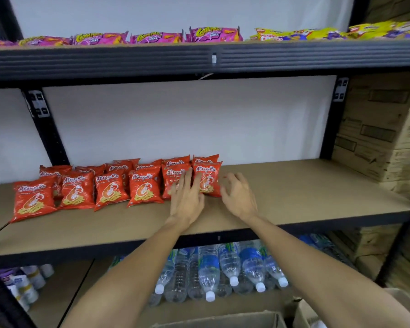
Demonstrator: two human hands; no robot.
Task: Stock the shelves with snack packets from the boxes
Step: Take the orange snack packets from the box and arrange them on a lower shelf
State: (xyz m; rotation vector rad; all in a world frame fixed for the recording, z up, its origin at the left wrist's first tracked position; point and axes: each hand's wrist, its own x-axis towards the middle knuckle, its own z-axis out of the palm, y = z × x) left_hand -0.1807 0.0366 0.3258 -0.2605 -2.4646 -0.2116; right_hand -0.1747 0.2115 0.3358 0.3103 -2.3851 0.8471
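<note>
Several red snack packets (77,189) stand in two rows along the left half of the middle shelf (305,188). My left hand (187,197) lies flat with straight fingers against the front of the rightmost packets (207,177). Just to the right of that end packet, my right hand (238,194) hovers with relaxed, spread fingers and holds nothing. An open cardboard box (223,321) shows at the bottom edge below my arms.
Pink packets (156,37) and yellow packets (301,34) line the top shelf. Water bottles (208,268) lie on the lower shelf, with small bottles (29,282) at its left. Stacked cardboard cartons (384,129) stand to the right of the rack.
</note>
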